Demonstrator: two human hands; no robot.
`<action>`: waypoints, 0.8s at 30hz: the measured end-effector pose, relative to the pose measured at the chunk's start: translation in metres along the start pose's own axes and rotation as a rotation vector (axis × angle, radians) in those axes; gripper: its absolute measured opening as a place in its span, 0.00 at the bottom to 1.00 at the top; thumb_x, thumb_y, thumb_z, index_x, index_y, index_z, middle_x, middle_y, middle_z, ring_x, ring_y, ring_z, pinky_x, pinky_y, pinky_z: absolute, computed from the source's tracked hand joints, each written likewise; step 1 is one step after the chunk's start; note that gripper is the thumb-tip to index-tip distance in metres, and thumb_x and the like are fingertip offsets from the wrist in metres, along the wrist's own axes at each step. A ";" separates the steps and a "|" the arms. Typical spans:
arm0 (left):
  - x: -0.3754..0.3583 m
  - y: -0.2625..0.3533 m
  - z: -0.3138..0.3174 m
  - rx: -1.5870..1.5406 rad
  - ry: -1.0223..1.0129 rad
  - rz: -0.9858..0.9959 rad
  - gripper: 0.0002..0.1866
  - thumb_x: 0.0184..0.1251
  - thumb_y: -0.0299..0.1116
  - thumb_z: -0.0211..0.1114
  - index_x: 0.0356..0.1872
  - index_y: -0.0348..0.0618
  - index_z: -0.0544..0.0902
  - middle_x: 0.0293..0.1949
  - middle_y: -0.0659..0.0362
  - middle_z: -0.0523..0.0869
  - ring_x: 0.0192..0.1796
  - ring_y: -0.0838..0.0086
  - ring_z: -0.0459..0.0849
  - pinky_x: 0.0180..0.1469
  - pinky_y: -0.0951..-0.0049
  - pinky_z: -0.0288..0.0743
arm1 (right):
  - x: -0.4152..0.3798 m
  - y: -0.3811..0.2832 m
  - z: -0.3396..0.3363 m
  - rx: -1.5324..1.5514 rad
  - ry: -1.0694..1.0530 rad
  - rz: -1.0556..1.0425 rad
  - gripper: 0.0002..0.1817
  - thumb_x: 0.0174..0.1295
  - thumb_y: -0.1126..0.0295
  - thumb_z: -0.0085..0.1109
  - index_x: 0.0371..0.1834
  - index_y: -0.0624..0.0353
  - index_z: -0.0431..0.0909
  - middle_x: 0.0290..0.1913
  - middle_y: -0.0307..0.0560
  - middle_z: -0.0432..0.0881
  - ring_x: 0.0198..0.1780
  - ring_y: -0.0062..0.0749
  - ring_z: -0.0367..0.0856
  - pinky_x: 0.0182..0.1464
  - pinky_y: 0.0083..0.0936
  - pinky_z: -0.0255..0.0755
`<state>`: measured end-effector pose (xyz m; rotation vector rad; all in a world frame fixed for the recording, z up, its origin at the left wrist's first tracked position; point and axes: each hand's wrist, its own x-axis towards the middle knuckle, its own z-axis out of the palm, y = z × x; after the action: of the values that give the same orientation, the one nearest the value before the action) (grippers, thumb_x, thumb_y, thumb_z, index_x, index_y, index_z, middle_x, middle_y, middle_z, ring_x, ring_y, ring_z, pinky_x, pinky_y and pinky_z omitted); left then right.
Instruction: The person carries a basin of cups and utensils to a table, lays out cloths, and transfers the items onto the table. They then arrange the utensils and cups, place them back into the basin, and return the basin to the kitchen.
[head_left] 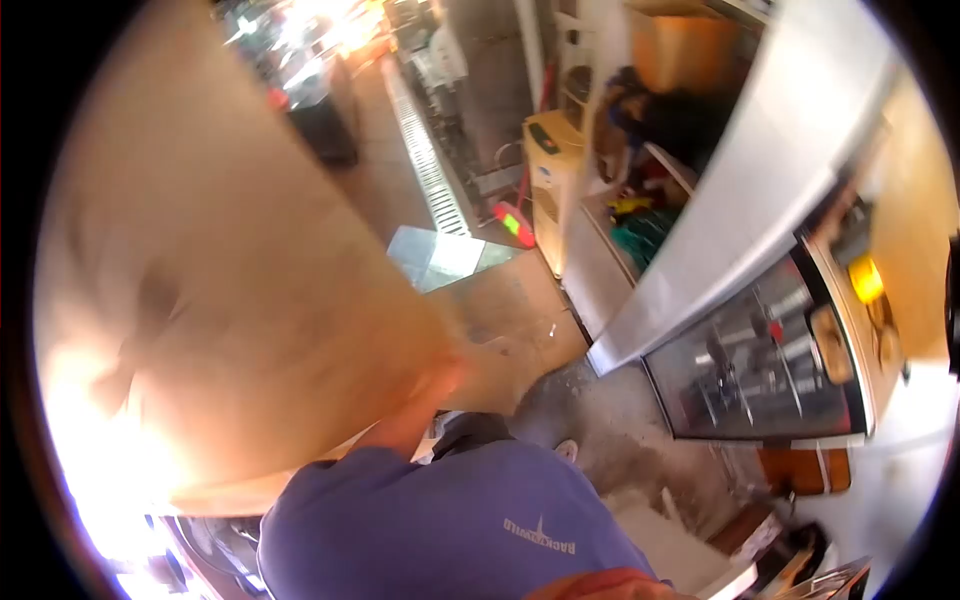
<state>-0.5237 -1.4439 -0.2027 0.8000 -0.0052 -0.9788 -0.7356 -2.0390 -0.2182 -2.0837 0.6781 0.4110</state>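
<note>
A large brown sheet (pixel 250 260), which looks like cardboard or heavy paper, fills the left side of the head view, close to the camera. Its slanting right edge runs down to my left hand (pixel 437 378). The hand is blurred and seems closed on that edge, though the separate fingers do not show. My bare forearm comes out of a purple shirt (pixel 450 520) with small white lettering. Behind the sheet, the left part of my surroundings is hidden. I cannot find my right hand in view.
A metal floor grate (pixel 425 150) runs away ahead, with a pale tile-like sheet (pixel 435 255) at its near end. A cream appliance (pixel 552 190) stands by shelving. To the right are a slanted white post (pixel 740 180) and a glass-fronted cabinet (pixel 755 350). Bright glare comes from the lower left.
</note>
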 end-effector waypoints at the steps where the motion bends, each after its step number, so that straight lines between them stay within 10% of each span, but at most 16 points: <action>1: -0.001 -0.033 -0.077 0.238 0.535 0.165 0.24 0.67 0.43 0.64 0.60 0.47 0.72 0.37 0.57 0.81 0.33 0.74 0.80 0.34 0.73 0.76 | 0.042 -0.041 -0.014 -0.003 -0.001 -0.043 0.15 0.61 0.59 0.57 0.35 0.61 0.83 0.28 0.50 0.85 0.31 0.35 0.84 0.36 0.34 0.76; 2: -0.024 -0.024 -0.016 0.483 1.116 0.169 0.22 0.68 0.47 0.63 0.58 0.48 0.74 0.35 0.58 0.82 0.31 0.76 0.80 0.33 0.75 0.75 | 0.080 -0.081 -0.020 0.000 -0.010 -0.090 0.15 0.61 0.59 0.57 0.35 0.61 0.83 0.28 0.50 0.85 0.31 0.35 0.84 0.36 0.34 0.76; 5: -0.038 0.024 0.039 0.292 1.290 0.254 0.23 0.68 0.50 0.61 0.56 0.48 0.75 0.36 0.57 0.82 0.33 0.74 0.81 0.34 0.72 0.76 | 0.178 -0.190 -0.007 -0.008 -0.055 -0.214 0.14 0.61 0.60 0.57 0.35 0.61 0.83 0.28 0.49 0.84 0.30 0.34 0.83 0.35 0.34 0.76; 12: -0.053 0.118 -0.061 -0.647 1.078 0.626 0.26 0.69 0.57 0.58 0.53 0.46 0.75 0.41 0.56 0.82 0.39 0.68 0.82 0.40 0.65 0.78 | 0.314 -0.321 0.138 -0.257 -0.307 -0.359 0.14 0.61 0.60 0.56 0.34 0.61 0.82 0.27 0.49 0.84 0.29 0.33 0.83 0.34 0.33 0.76; 15: 0.007 0.147 -0.176 -0.529 1.006 0.395 0.27 0.68 0.60 0.58 0.51 0.47 0.76 0.43 0.56 0.82 0.45 0.67 0.81 0.47 0.65 0.76 | 0.329 -0.342 0.174 -0.432 -0.429 -0.386 0.14 0.61 0.60 0.56 0.34 0.61 0.82 0.26 0.49 0.84 0.28 0.32 0.83 0.33 0.33 0.75; 20: 0.094 0.403 -0.223 -0.223 1.124 0.374 0.20 0.69 0.49 0.58 0.51 0.45 0.77 0.43 0.57 0.82 0.46 0.68 0.81 0.51 0.62 0.76 | 0.411 -0.487 0.231 -0.259 -0.481 -0.406 0.11 0.60 0.63 0.57 0.30 0.60 0.81 0.23 0.46 0.81 0.25 0.28 0.81 0.24 0.28 0.72; 23: 0.092 0.515 -0.298 -0.125 1.156 0.488 0.22 0.70 0.51 0.58 0.53 0.44 0.76 0.46 0.54 0.82 0.47 0.67 0.82 0.52 0.62 0.76 | 0.522 -0.585 0.271 -0.891 -0.476 -1.052 0.12 0.61 0.70 0.53 0.21 0.59 0.78 0.19 0.43 0.76 0.21 0.29 0.77 0.22 0.28 0.71; 24: 0.093 0.544 -0.319 -0.085 1.190 0.560 0.22 0.71 0.51 0.58 0.53 0.44 0.75 0.48 0.53 0.82 0.48 0.67 0.82 0.52 0.61 0.76 | 0.550 -0.623 0.294 -0.368 -0.631 -0.225 0.12 0.61 0.71 0.52 0.21 0.59 0.80 0.19 0.44 0.77 0.22 0.31 0.79 0.25 0.31 0.73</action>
<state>0.0411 -1.1571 -0.1345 1.1182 0.7901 0.1187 0.0677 -1.6784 -0.2634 -2.1571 -0.0104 1.0635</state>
